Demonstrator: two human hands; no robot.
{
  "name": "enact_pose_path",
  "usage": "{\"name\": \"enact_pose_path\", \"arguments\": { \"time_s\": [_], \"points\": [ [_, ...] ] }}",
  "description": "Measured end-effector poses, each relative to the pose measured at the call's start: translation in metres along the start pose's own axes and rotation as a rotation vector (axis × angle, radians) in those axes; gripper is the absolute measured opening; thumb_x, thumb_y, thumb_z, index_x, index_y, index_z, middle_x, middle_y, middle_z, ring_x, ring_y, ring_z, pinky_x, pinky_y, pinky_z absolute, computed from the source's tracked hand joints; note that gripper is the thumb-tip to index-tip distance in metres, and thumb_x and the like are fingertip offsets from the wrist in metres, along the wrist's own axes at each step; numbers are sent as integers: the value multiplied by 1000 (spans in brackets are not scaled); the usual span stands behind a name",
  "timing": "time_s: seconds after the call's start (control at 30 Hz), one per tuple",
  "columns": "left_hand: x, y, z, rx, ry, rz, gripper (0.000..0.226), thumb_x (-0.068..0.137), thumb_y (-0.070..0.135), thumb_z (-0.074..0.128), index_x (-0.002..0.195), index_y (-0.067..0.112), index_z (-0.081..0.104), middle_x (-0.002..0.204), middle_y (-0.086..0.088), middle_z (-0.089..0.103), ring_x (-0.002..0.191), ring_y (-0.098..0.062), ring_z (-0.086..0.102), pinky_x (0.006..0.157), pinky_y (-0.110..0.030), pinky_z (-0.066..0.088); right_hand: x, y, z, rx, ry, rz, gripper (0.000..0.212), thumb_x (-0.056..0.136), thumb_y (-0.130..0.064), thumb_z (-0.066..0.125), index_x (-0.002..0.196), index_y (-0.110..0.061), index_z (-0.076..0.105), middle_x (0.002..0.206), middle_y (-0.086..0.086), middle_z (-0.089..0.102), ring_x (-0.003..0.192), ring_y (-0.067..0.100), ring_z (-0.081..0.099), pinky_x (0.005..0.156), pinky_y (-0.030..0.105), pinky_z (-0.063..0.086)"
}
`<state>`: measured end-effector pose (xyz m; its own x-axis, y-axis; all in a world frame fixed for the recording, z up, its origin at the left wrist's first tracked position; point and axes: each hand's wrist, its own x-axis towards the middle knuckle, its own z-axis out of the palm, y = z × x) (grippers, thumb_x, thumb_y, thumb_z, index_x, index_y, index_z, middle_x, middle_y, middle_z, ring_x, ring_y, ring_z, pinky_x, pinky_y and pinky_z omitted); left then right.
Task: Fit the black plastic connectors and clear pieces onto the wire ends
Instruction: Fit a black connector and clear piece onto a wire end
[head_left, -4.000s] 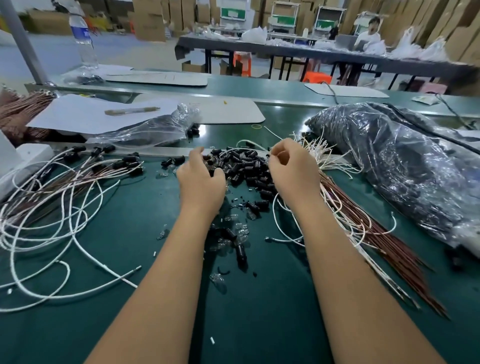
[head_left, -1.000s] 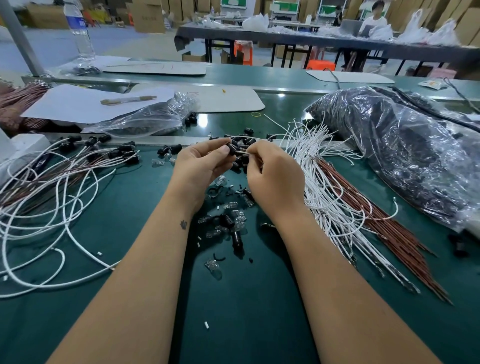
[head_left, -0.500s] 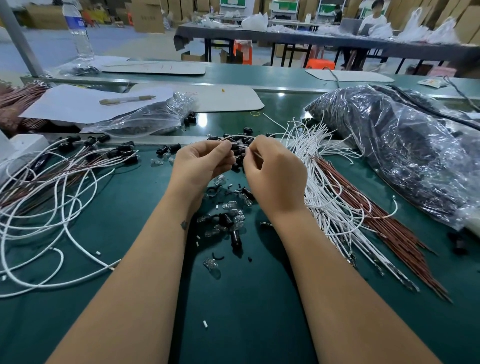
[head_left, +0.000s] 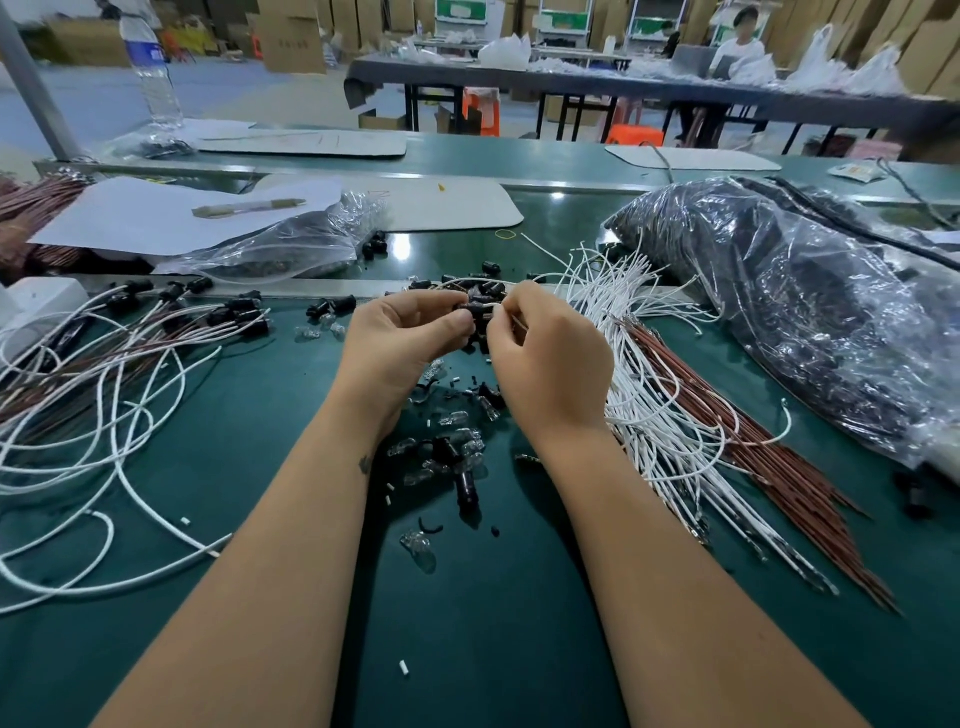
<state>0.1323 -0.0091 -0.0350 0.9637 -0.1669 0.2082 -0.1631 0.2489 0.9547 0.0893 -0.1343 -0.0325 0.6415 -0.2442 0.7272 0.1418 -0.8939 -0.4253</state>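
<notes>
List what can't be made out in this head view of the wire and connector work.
- Head view: whether the wire end is seated in the black connector; the left hand and right hand fingertips cover the joint.
- Contents of the large dark plastic bag: glare and folds hide them.
- Loose clear pieces: too small to tell their shape.
- White wire loops: cut off by the left edge.

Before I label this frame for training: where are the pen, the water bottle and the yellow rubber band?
pen (head_left: 248, 207), head view, mid-barrel
water bottle (head_left: 151, 66), head view, blue label
yellow rubber band (head_left: 505, 234), head view, the loop
</notes>
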Motion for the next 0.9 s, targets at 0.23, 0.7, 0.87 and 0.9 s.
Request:
{"name": "enact_pose_path", "arguments": {
  "time_s": [0.23,0.7,0.87,0.9],
  "points": [
    [0,0,-1,23,-13,18,22,80,-7,69,93,11,71,90,-12,73,85,-21,69,82,-26,56,1,2,1,56,-55,-10,19,91,-15,59,72,-12,57,63,-1,56,54,18,47,46,23,31],
    [2,-1,-3,-39,39,-4,21,77,1,74,94,13,71,82,-2,74,78,-13,68,75,-20,53,0,-2,3,17,-131,-67,10,93,-20,56,86,-15,61,72,-3,63,60,19,53,49,27,33],
    [0,2,-4,-71,28,-49,14,60,22,79,73,16,77,69,-2,72,64,-11,64,67,-19,54,0,-4,0,35,-26,-50,12,91,-15,60,79,-12,61,64,-2,60,52,17,50,46,17,29],
    [0,1,-4,-92,25,-53,14,61,22,79,73,15,77,68,-3,71,62,-11,63,65,-18,53,0,-4,0,38,-20,-57,12,90,-14,60,78,-12,60,63,-2,60,51,17,49,46,17,28]
  ]
}}
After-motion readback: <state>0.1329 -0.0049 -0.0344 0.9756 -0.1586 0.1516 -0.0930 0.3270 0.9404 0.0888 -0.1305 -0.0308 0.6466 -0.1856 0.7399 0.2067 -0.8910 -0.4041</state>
